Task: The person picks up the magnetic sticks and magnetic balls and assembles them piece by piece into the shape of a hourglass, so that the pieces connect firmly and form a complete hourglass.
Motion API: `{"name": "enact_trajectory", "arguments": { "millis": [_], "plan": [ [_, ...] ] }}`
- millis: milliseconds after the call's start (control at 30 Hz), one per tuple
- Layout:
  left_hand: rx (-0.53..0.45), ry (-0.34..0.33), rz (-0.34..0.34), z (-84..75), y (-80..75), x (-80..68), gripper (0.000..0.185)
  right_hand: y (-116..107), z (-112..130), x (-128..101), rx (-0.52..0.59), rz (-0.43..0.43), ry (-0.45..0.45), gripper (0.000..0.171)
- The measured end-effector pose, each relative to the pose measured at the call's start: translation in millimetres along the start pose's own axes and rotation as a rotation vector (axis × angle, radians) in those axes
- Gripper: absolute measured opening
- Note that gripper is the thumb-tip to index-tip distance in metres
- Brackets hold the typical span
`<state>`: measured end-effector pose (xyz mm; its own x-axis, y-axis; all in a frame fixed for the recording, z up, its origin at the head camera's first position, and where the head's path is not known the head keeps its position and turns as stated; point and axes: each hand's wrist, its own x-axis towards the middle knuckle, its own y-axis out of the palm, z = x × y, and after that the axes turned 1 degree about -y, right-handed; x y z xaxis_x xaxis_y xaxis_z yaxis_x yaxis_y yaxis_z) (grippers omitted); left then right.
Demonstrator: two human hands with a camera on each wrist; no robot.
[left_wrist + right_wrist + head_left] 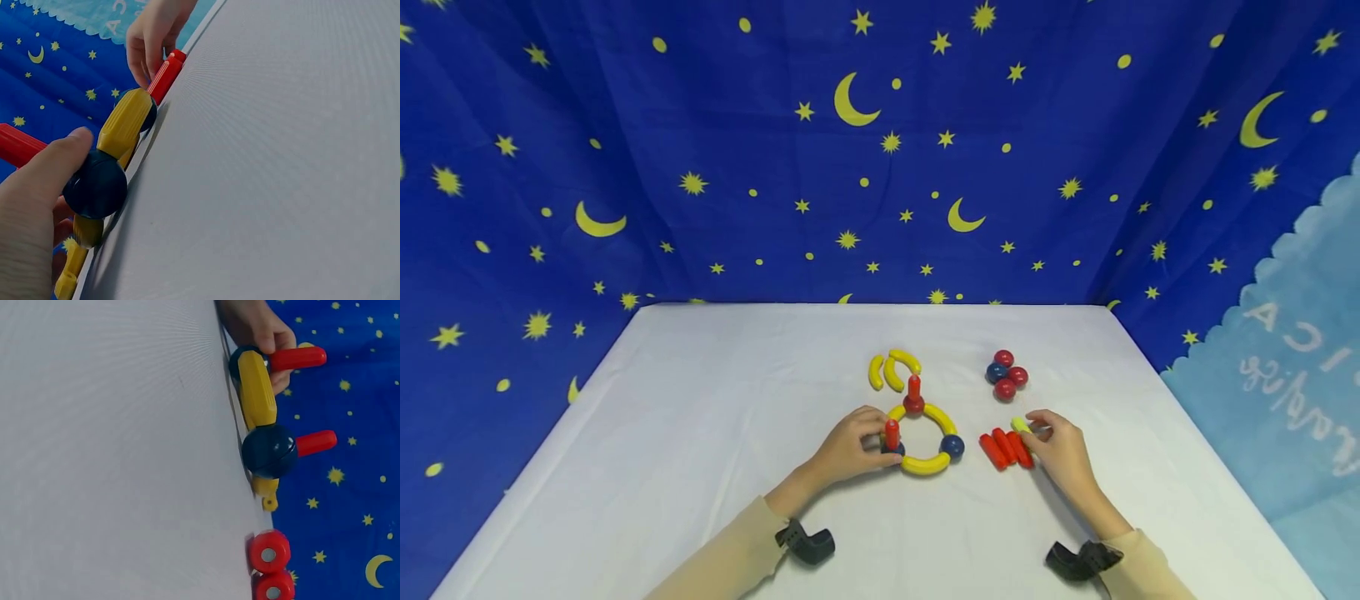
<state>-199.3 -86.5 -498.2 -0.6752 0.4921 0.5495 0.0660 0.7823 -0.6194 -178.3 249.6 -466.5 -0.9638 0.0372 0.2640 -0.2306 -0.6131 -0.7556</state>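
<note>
A ring (925, 463) of yellow curved pieces joined by balls lies mid-table, with an upright red stick (913, 389) on its far red ball. My left hand (877, 442) grips the ring's left blue ball (95, 185), which carries a second red stick (891, 432); my thumb (44, 169) lies on that ball. My right hand (1034, 431) pinches a small pale yellow piece (1020, 425) just beyond three red rods (1006, 448) lying side by side. The right wrist view shows the ring edge-on, with another blue ball (269, 450) and the red rod ends (269, 553).
Three loose yellow curved pieces (891, 371) lie beyond the ring. A cluster of red and blue balls (1006, 375) sits to the right of them. The white table (700, 417) is backed by a blue star-and-moon cloth (775, 167).
</note>
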Motion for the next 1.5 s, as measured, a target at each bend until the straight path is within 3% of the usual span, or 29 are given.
{"name": "enact_trajectory", "arguments": {
  "millis": [133, 267, 467, 667, 867, 1067, 1233, 1367, 1500],
  "plan": [
    [0.002, 0.003, 0.025, 0.7, -0.2, 0.5, 0.034, 1.9, -2.0, 2.9, -0.021, 0.000, -0.010, 0.029],
    [0.000, 0.007, 0.029, 0.1, -0.5, 0.8, 0.035, 2.5, -0.3, 3.9, 0.008, -0.064, -0.019, 0.030],
    [0.011, 0.011, 0.026, 0.4, -0.3, 0.6, 0.033, 5.8, 17.3, 3.7, 0.210, -0.151, -0.096, 0.033],
    [0.016, 0.012, 0.028, 1.7, -0.8, 0.4, 0.034, 15.0, 52.7, -1.6, 0.435, -0.069, -0.206, 0.037],
    [-0.001, -0.006, 0.038, 1.4, -1.8, 1.0, 0.033, 28.8, 71.4, -8.5, 0.548, 0.030, -0.318, 0.033],
    [0.000, -0.031, 0.053, -0.4, -2.7, 0.8, 0.033, 24.5, 95.7, -22.5, 0.522, 0.045, -0.278, 0.024],
    [0.005, -0.009, 0.042, -0.7, -2.6, 0.4, 0.032, 22.8, 103.9, -26.5, 0.459, 0.035, -0.214, 0.023],
    [-0.008, 0.008, 0.022, -1.6, -2.8, 0.3, 0.025, 23.0, 102.8, -24.6, 0.413, 0.022, -0.212, 0.024],
    [-0.026, 0.004, 0.013, -3.2, -3.8, 0.7, 0.021, 29.6, 84.5, -12.1, 0.423, -0.057, -0.247, 0.020]
  ]
}}
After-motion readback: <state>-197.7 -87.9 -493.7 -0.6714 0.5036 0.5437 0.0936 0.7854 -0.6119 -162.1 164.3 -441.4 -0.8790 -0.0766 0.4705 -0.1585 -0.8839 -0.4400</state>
